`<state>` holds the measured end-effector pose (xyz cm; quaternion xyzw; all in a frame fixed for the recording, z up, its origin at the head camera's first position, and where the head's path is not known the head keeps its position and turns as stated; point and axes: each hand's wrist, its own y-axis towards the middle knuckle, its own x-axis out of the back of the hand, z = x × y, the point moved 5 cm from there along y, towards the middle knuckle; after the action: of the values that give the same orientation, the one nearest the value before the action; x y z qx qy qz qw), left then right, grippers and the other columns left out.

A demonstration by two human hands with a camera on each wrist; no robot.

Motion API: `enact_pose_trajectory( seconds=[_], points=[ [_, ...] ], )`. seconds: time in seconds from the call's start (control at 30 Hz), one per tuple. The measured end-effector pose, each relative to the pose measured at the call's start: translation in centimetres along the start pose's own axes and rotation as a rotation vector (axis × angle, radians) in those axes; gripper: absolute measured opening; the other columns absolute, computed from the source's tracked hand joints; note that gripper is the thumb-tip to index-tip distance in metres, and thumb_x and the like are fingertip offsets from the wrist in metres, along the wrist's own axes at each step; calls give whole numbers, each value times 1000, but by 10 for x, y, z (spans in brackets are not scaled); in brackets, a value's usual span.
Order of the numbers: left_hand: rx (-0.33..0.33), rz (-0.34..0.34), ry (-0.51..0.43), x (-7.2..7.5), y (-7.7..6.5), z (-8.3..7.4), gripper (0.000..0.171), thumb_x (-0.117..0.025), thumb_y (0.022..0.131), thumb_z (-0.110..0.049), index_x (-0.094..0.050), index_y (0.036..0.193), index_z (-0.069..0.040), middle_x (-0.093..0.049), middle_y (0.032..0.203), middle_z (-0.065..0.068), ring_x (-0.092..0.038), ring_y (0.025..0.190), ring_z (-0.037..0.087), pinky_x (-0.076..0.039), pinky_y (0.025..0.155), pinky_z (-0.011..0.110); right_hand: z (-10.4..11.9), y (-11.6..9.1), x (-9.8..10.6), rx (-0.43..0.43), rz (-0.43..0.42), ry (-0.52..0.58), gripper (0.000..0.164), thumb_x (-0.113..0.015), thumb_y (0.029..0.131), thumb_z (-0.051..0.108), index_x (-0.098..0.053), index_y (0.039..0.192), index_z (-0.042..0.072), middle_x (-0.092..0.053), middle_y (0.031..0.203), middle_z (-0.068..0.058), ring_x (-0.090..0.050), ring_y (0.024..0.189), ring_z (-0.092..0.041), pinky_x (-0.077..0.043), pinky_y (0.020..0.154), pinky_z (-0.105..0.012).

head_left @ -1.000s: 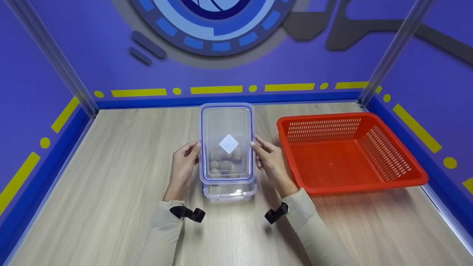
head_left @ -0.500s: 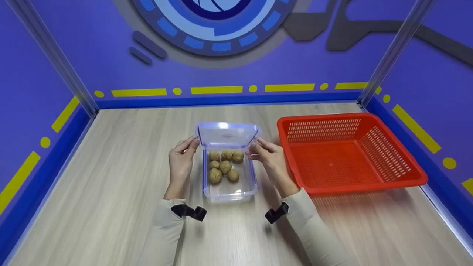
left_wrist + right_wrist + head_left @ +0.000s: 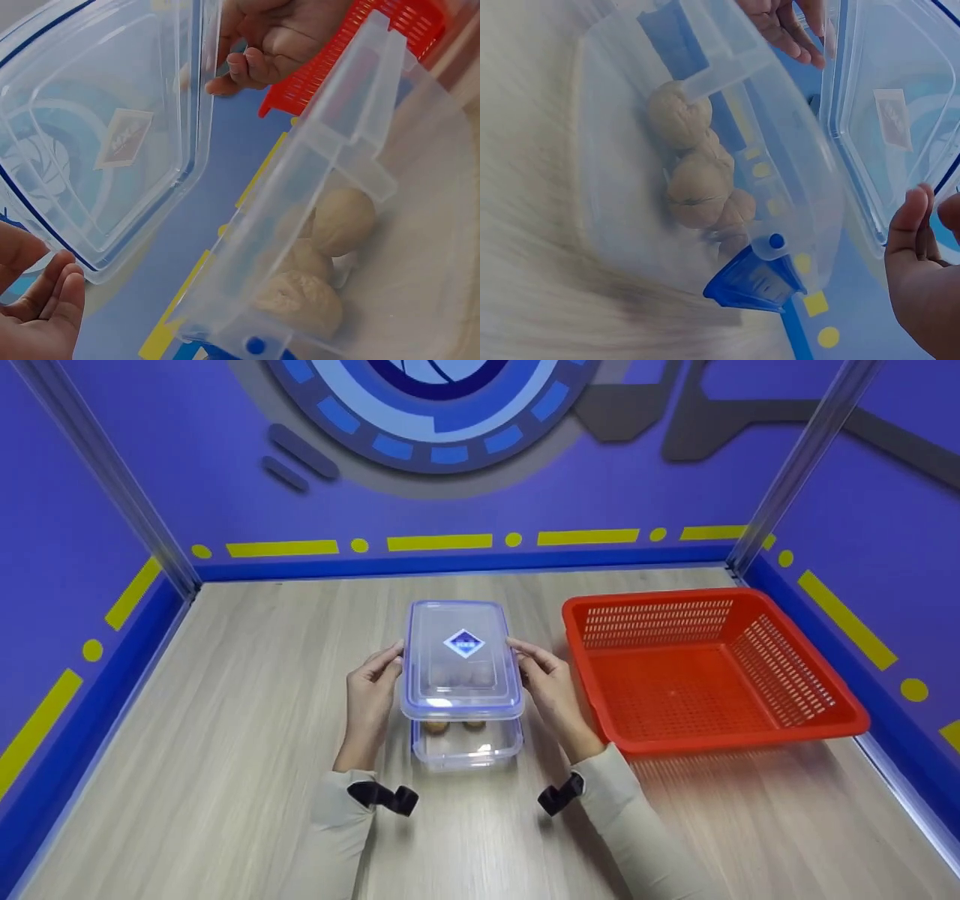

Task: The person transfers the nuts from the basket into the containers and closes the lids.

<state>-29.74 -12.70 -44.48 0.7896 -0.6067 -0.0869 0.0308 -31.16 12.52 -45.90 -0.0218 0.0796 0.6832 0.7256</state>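
A clear plastic lid (image 3: pixel 461 679) with a blue seal and a diamond label (image 3: pixel 464 643) is held over a clear food box (image 3: pixel 466 751), covering most of it in the head view. My left hand (image 3: pixel 369 694) pinches the lid's left edge, my right hand (image 3: pixel 553 690) its right edge. Both wrist views show the lid tilted and apart from the box rim. Inside the box lie several walnuts (image 3: pixel 699 191), bunched toward the far end; from above, the lid hides most of them. A blue latch (image 3: pixel 754 281) hangs from the box side.
A red slotted plastic basket (image 3: pixel 675 690) stands on the wooden table (image 3: pixel 247 697), close to my right hand. Purple-blue panels (image 3: pixel 450 510) with yellow marks enclose the table at the back and both sides. A black camera mount (image 3: pixel 382 795) sits on each wrist.
The lid has been turned over: its plain label side faced up first, then it stood nearly edge-on with the walnuts in view. Now its printed side faces up over the box.
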Motion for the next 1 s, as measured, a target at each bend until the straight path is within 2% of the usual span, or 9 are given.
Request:
enact_pose_trajectory(
  seconds=[0.17,0.3,0.37,0.43,0.53,0.57,0.73,0.83,1.0],
  points=[
    [51,-12,40,-2,-3,4,32,-59,93,-10,-63,123,2,-65,123,17,-65,100,10,-54,88,18,-2,-1,-2,9,22,-89,37,-47,98,8,-57,133,4,-61,85,-1,-56,69,-10,-50,63,-19],
    [49,-17,154,-4,-4,6,35,-58,95,-16,-61,126,-1,-66,110,14,-57,88,8,-50,78,14,-4,-2,-3,1,12,-174,42,-47,98,13,-50,139,4,-53,78,-2,-46,59,-11,-42,55,-21],
    [27,-6,213,-6,-4,6,35,-56,96,-17,-60,127,-1,-63,104,13,-53,86,9,-47,75,15,-5,-3,-4,7,5,-211,43,-47,98,15,-49,140,4,-63,90,-5,-55,70,-12,-50,64,-22],
    [2,21,255,-8,-5,5,36,-52,98,-17,-58,130,-1,-60,102,11,-51,86,12,-46,76,18,-4,-3,-5,32,2,-252,43,-47,99,16,-49,139,3,-67,110,-13,-64,92,-19,-55,83,-28],
    [-27,86,324,-11,-6,5,41,-46,100,-17,-51,136,1,-57,101,12,-50,88,15,-45,79,24,-3,-2,-4,78,-3,-325,41,-47,100,19,-51,137,2,-54,139,-13,-53,128,-25,-42,110,-39],
    [-33,111,354,-12,-7,5,42,-44,100,-17,-48,138,1,-56,102,12,-50,88,16,-46,80,27,-3,-2,-4,88,-4,-347,41,-47,100,19,-51,137,2,-53,140,-14,-50,131,-27,-39,112,-41],
    [-112,217,511,-16,-7,7,46,-40,101,-16,-41,142,5,-56,105,16,-49,91,22,-46,85,38,-3,-3,-1,111,-6,-434,40,-49,99,22,-56,134,5,-56,136,-13,-54,127,-27,-41,110,-41],
    [-151,243,546,-15,-7,10,45,-40,100,-15,-42,140,6,-57,108,19,-52,94,26,-48,90,43,-2,-4,-1,139,12,-504,39,-50,98,23,-56,132,5,-57,134,-14,-55,124,-28,-43,109,-42],
    [-147,273,575,-14,-8,15,46,-38,102,-16,-39,142,7,-55,121,21,-55,111,33,-46,103,49,-3,-6,-2,205,61,-646,40,-48,100,21,-56,131,-2,-56,133,-20,-57,121,-33,-44,106,-46]
  ],
)
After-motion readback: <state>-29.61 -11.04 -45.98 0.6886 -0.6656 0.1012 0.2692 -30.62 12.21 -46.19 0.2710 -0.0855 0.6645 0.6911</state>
